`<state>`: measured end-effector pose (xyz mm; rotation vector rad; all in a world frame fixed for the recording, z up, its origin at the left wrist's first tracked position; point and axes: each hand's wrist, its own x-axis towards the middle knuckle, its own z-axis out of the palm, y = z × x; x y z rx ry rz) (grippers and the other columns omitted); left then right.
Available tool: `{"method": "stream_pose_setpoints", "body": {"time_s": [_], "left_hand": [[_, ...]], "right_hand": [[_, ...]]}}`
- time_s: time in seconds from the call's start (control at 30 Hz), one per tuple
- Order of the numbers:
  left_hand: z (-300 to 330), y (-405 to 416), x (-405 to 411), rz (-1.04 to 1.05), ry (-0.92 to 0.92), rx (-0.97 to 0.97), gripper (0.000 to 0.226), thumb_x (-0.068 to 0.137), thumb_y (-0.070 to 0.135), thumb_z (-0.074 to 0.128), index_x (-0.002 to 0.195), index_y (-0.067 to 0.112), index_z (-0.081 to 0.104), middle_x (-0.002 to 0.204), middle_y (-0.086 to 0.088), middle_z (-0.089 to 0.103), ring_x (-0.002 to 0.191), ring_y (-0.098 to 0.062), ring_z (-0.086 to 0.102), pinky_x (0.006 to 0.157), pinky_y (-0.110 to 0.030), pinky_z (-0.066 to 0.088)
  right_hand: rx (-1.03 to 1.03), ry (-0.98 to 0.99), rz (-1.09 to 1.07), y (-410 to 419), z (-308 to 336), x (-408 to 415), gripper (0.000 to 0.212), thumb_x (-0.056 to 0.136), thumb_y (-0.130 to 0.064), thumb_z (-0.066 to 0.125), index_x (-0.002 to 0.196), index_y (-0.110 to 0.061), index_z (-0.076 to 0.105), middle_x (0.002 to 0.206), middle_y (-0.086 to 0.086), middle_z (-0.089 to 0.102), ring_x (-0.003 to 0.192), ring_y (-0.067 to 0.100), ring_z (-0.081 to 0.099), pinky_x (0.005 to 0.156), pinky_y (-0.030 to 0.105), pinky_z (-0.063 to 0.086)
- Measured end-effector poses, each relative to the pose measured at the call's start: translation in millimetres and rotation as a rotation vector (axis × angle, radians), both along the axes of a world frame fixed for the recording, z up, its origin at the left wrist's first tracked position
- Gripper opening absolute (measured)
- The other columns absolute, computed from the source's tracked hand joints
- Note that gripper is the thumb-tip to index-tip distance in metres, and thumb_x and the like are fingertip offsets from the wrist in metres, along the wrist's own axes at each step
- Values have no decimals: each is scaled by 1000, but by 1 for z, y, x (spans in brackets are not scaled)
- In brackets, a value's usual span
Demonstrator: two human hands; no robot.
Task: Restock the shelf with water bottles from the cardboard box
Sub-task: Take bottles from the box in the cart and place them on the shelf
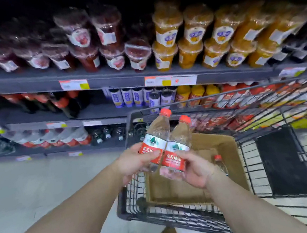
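I hold two clear water bottles with red caps and red-and-white labels side by side above an open cardboard box (pixel 231 150). My left hand (pixel 133 162) grips the left bottle (pixel 156 135) around its label. My right hand (pixel 194 168) grips the right bottle (pixel 178 144) low on its body. The two bottles touch each other. One more red-capped bottle (pixel 219 161) stands in the box, at its right side. Similar water bottles (pixel 72 137) lie in a row on the bottom shelf at the left.
The box sits in a black wire shopping cart (pixel 274 160) in front of me. Grey shelves (pixel 107 79) hold red and orange fruit cups above, with dark, purple and orange drink bottles below. Pale floor (pixel 39 183) lies to the left.
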<state>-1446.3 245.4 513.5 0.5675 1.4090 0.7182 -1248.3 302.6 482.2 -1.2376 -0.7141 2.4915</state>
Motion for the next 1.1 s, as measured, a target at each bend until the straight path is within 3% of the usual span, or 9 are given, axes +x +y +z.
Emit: {"method": "stream_pose_setpoints", "body": {"time_s": [0.13, 0.23, 0.4, 0.5, 0.57, 0.73, 0.83, 0.93, 1.1], "left_hand": [[48, -47, -70, 93, 41, 140, 71, 60, 44, 88, 121, 18, 61, 111, -5, 75, 95, -23, 67, 86, -37, 46], [84, -104, -138, 138, 46, 224, 60, 68, 37, 84, 120, 16, 63, 112, -8, 74, 95, -26, 68, 80, -34, 50], [141, -216, -260, 330, 157, 312, 51, 75, 23, 81, 120, 9, 62, 111, -11, 74, 100, -28, 70, 97, -44, 49], [169, -265, -317, 408, 208, 366, 33, 80, 21, 78, 108, 11, 64, 101, -7, 75, 85, -11, 74, 78, -20, 55], [181, -288, -348, 463, 224, 384, 33, 85, 17, 73, 116, 13, 62, 105, -3, 74, 90, -13, 72, 78, -27, 56], [179, -314, -410, 599, 185, 412, 74, 61, 32, 87, 126, 18, 56, 112, -3, 74, 106, -25, 69, 102, -48, 48], [166, -306, -440, 649, 145, 403, 65, 65, 26, 86, 122, 20, 57, 111, -3, 75, 106, -26, 68, 103, -48, 46], [151, -289, -475, 661, 127, 394, 27, 82, 12, 75, 106, 21, 65, 97, 2, 78, 96, -21, 71, 96, -41, 51], [142, -259, -547, 676, 154, 346, 42, 76, 21, 81, 115, 19, 67, 108, -3, 76, 106, -25, 69, 107, -49, 43]], "right_hand": [[173, 43, 182, -33, 63, -79, 79, 57, -38, 88, 126, -14, 58, 108, 17, 71, 85, 30, 72, 67, 43, 59], [363, 51, 304, -74, 103, -154, 88, 45, -42, 94, 124, -26, 59, 108, 9, 72, 85, 28, 71, 78, 51, 53], [583, -3, 323, -155, 168, -293, 71, 62, -23, 84, 127, -15, 56, 111, 10, 70, 84, 26, 68, 73, 48, 55], [632, 20, 385, -192, 195, -361, 64, 65, -26, 82, 122, -9, 60, 105, 11, 72, 80, 24, 70, 67, 40, 55], [633, 62, 432, -210, 209, -397, 52, 77, -22, 76, 123, -8, 59, 106, 12, 71, 85, 28, 69, 69, 41, 56], [635, 99, 546, -218, 211, -466, 30, 92, -24, 62, 121, -27, 58, 113, 4, 72, 98, 26, 67, 88, 49, 49], [618, 140, 585, -204, 197, -509, 38, 88, -21, 66, 125, -26, 56, 118, 9, 69, 107, 33, 66, 93, 60, 48], [657, 160, 620, -186, 179, -558, 57, 76, -16, 78, 129, -19, 54, 119, 14, 68, 110, 38, 64, 94, 60, 48], [685, 123, 577, -156, 159, -641, 54, 75, -11, 79, 125, -14, 58, 115, 11, 71, 106, 32, 68, 95, 52, 51]]}}
